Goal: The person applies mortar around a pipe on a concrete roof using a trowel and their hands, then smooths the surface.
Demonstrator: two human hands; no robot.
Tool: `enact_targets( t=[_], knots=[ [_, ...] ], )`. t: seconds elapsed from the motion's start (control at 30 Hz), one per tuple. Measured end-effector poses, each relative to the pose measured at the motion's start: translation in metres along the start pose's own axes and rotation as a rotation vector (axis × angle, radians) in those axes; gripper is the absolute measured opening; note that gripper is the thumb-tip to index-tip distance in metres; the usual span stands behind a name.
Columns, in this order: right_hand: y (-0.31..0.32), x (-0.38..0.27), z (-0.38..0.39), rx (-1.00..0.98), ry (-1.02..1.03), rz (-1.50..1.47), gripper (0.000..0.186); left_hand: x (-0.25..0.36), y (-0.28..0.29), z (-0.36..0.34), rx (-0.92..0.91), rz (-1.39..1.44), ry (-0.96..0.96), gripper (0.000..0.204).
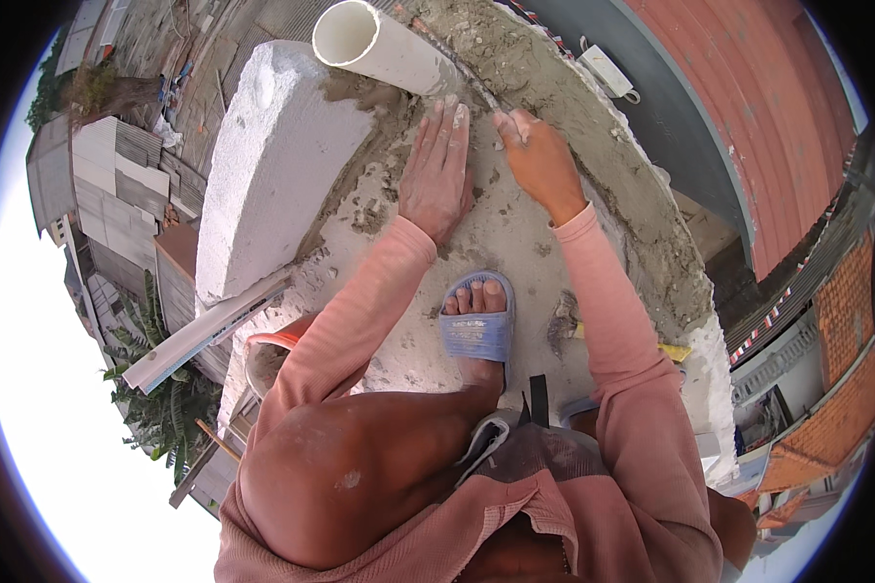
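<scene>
Right grip: curled closed on the near end of a thin rod, which is laid along grey mortar just beside the white pipe. Left grip: flat, fingers straight, nothing seen held; fingertips near the pipe's lower end, contact can't be told. Rod judged light, stiff, gritty rather than slippery; best taken near its end. Pipe: smooth hollow cylinder, likely rigid plastic, light, slick where clean; should be held round the barrel, not by the thin rim. Mortar looks damp, lumpy, soft. Pale block alongside: angular, rough-faced, probably brittle at edges.
</scene>
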State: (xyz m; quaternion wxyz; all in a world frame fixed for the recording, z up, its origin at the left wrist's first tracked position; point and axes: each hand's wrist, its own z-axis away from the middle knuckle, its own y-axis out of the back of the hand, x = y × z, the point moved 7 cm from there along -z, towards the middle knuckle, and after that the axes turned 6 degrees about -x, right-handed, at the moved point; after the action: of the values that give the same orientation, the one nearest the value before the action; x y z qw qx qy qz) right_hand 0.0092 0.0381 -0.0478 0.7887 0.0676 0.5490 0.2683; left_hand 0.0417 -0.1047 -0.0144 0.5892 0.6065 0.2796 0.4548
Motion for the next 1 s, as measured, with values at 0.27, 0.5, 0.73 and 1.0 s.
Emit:
enact_targets(
  t=[0.27,0.5,0.73,1.0],
  knots=[
    [-0.013,-0.001,-0.006,0.025,-0.037,-0.028,0.048,0.063,-0.044,0.064,-0.077,0.351,0.168,0.064],
    [-0.01,-0.005,-0.016,-0.033,-0.002,-0.049,0.047,0.064,-0.049,0.062,-0.085,0.246,0.154,0.061],
    [-0.007,-0.003,0.0,0.016,0.062,-0.042,0.047,0.062,-0.048,0.062,-0.045,0.281,0.146,0.06],
    [-0.003,0.012,0.018,-0.086,-0.072,0.026,0.043,0.058,-0.048,0.065,-0.017,0.297,0.148,0.058]
  ],
)
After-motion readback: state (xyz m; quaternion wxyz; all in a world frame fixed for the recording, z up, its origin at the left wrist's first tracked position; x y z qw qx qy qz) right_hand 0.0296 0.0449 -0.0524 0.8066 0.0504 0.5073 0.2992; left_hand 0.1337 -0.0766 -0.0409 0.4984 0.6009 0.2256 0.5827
